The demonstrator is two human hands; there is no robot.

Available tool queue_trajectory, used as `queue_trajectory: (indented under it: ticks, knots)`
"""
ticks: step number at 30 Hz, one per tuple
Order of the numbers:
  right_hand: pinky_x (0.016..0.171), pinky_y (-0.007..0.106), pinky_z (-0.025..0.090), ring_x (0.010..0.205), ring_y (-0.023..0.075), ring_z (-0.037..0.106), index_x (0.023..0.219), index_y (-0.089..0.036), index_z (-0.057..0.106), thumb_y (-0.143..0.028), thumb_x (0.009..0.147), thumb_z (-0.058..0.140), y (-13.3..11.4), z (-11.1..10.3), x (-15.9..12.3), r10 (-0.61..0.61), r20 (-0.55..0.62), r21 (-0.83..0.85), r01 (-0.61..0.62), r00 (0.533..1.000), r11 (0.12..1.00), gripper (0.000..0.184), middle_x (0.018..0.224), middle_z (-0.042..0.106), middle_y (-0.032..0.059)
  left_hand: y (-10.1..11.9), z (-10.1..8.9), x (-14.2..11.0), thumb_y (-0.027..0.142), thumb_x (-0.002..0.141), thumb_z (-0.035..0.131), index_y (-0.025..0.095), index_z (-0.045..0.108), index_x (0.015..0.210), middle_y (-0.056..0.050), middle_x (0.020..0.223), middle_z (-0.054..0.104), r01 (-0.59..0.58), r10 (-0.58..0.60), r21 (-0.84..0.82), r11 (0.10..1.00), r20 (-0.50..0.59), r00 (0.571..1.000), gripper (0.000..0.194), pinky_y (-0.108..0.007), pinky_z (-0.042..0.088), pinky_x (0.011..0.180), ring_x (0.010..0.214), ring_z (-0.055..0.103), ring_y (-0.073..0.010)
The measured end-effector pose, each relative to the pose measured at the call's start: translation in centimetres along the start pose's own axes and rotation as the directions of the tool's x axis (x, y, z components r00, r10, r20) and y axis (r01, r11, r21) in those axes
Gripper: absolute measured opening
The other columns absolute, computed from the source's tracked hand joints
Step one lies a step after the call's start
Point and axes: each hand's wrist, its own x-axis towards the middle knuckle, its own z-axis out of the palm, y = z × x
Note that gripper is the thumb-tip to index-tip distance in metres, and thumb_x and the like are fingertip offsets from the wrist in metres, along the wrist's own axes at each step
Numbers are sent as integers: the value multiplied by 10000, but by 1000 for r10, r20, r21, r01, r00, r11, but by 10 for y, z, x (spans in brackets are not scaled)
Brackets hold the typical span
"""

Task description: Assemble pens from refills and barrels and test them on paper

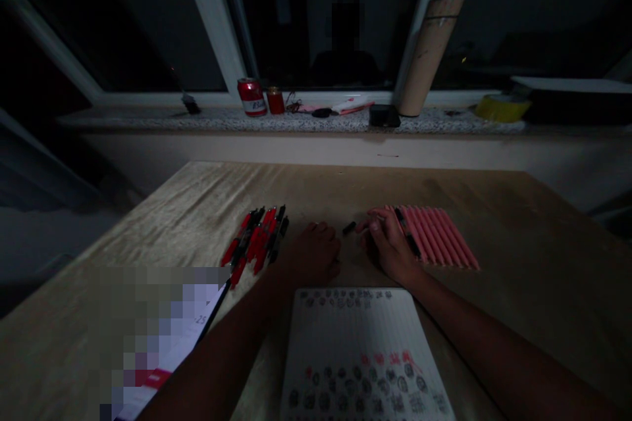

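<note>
My left hand [316,251] rests on the table with its fingers curled in; whatever they hold, if anything, is hidden. Across from it, my right hand [392,243] lies on its side, fingers loosely bent and apart. A short black piece like a pen cap [349,228] lies between the hands, just off the right fingertips; I cannot tell whether they touch it. Beside the right hand is a row of pink pen-like sticks [434,237], with a black pen [407,233] at its near side. Red and black pens [257,237] lie piled left of my left hand.
A lined notebook [360,335] with black and red scribbles lies below my hands. A lit screen [197,316], partly blurred, is by my left forearm. On the windowsill stand a red can [251,97], a jar [275,100], a cardboard tube [429,56] and yellow tape [502,108].
</note>
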Motion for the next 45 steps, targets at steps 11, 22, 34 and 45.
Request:
queue_trajectory:
  ticks: [11, 22, 34, 45]
  knots:
    - [723, 327, 450, 794, 177, 557, 1037, -218, 469, -396, 936, 357, -9, -3, 2, -62, -1, -187, 61, 998, 980, 234, 949, 583, 65, 2, 3, 4, 209, 817, 497, 132, 513, 906, -102, 947, 559, 83, -83, -12, 997, -85, 993, 119, -385, 358, 865, 929, 490, -235]
    - [827, 344, 428, 939, 195, 567, 1038, -206, 504, -297, 922, 396, -10, -5, 2, -118, -31, -320, 102, 992, 942, 182, 990, 603, 77, -3, -13, 9, 219, 908, 379, 157, 530, 902, -64, 870, 581, 129, -137, -48, 991, -273, 952, 163, -366, 365, 793, 833, 501, -210]
    - [807, 384, 443, 933, 217, 551, 1073, -208, 497, -260, 919, 384, -10, -5, 1, -195, 41, -457, 192, 980, 868, 198, 986, 597, 96, -5, -17, 8, 220, 915, 348, 156, 532, 889, -60, 827, 576, 212, -217, -52, 976, -329, 919, 196, -364, 361, 765, 811, 505, -208]
    - [825, 419, 433, 942, 244, 543, 1101, -200, 533, -213, 899, 396, -14, -6, 1, -235, 146, -550, 276, 961, 788, 244, 995, 603, 111, -3, -22, 8, 242, 910, 377, 157, 544, 889, -65, 857, 585, 189, -188, -27, 982, -294, 937, 189, -370, 359, 772, 833, 508, -214]
